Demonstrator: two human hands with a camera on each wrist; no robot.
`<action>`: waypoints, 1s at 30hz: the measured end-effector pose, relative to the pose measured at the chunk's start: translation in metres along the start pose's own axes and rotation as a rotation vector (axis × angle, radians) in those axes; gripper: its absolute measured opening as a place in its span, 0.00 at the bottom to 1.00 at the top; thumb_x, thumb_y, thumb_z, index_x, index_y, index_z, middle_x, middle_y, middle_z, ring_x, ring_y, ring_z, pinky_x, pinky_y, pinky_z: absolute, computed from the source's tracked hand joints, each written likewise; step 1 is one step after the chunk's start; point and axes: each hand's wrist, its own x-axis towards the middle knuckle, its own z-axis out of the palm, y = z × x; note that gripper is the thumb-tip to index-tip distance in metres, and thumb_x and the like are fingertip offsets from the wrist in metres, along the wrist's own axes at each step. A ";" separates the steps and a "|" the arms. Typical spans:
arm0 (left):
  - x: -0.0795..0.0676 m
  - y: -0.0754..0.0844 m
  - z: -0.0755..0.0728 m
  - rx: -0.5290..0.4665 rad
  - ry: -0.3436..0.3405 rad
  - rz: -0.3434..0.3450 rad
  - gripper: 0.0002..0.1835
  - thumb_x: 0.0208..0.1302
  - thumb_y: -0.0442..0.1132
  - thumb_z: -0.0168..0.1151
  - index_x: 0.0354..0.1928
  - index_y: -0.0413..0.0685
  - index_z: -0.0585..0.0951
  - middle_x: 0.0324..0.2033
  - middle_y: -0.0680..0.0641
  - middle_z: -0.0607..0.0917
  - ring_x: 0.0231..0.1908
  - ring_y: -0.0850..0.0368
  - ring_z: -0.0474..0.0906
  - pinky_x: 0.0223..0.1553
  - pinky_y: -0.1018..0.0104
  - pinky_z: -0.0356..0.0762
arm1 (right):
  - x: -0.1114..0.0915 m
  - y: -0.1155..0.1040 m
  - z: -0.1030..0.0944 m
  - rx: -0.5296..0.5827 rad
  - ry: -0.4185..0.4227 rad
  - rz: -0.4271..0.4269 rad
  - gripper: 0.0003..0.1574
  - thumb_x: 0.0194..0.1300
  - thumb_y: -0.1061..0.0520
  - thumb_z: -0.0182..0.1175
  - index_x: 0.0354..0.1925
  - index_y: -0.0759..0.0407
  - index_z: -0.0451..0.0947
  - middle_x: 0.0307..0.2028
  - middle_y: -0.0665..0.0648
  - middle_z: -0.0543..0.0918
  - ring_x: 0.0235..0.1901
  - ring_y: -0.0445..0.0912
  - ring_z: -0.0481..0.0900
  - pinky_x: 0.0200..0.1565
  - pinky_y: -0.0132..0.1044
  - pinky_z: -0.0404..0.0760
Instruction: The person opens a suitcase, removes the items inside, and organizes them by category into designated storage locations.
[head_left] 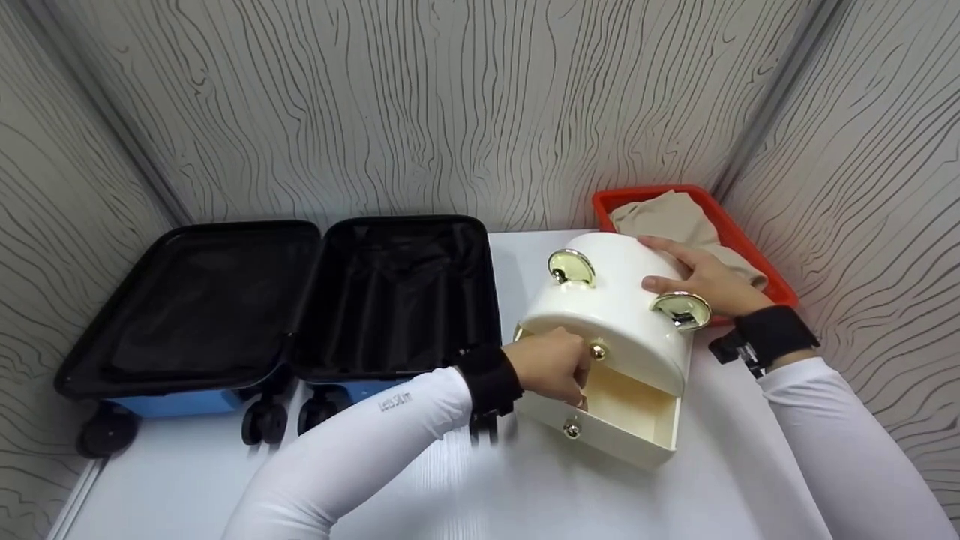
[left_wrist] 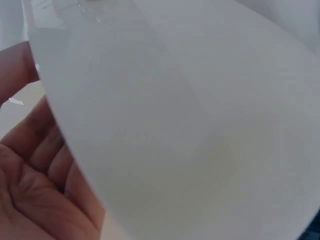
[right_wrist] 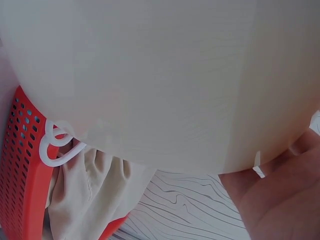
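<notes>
A white storage box (head_left: 607,300) with a rounded top, gold-rimmed ears and gold knobs stands right of centre in the head view. Its lower drawer (head_left: 637,409) is pulled out, with a cream inside. My left hand (head_left: 551,366) reaches over that drawer with curled fingers, which meet the inner side of the drawer front near the knob. In the left wrist view, the pale drawer front (left_wrist: 175,130) hides the fingertips. On the box's top and right side rests my right hand (head_left: 709,281), thumb and fingers extended. The right wrist view shows the box's pale surface (right_wrist: 150,85) beside this hand.
An open suitcase (head_left: 199,304) with black lining, blue shell and black wheels lies at the left. Behind the box, a red perforated basket (head_left: 772,277) holds beige cloth (head_left: 667,217). Wood-patterned walls (head_left: 420,112) enclose the white table (head_left: 420,487).
</notes>
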 end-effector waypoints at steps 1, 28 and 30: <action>0.000 -0.001 -0.001 -0.002 -0.004 -0.014 0.09 0.55 0.43 0.84 0.28 0.50 0.90 0.21 0.60 0.85 0.24 0.65 0.78 0.27 0.76 0.72 | 0.000 0.000 0.000 0.000 0.000 -0.001 0.51 0.75 0.50 0.70 0.86 0.47 0.58 0.82 0.71 0.62 0.76 0.66 0.63 0.75 0.69 0.61; -0.004 -0.014 -0.003 0.104 0.048 -0.071 0.18 0.58 0.34 0.74 0.15 0.52 0.78 0.14 0.59 0.76 0.20 0.63 0.69 0.24 0.72 0.65 | 0.001 0.002 -0.001 0.025 0.006 0.006 0.51 0.75 0.52 0.70 0.86 0.49 0.58 0.82 0.71 0.62 0.76 0.65 0.63 0.77 0.68 0.60; -0.011 -0.009 -0.004 0.082 0.109 -0.044 0.24 0.62 0.36 0.72 0.12 0.55 0.71 0.11 0.61 0.69 0.17 0.66 0.64 0.23 0.72 0.61 | 0.000 0.003 -0.002 0.017 -0.009 -0.002 0.52 0.76 0.49 0.70 0.87 0.48 0.56 0.82 0.72 0.61 0.76 0.66 0.62 0.77 0.68 0.60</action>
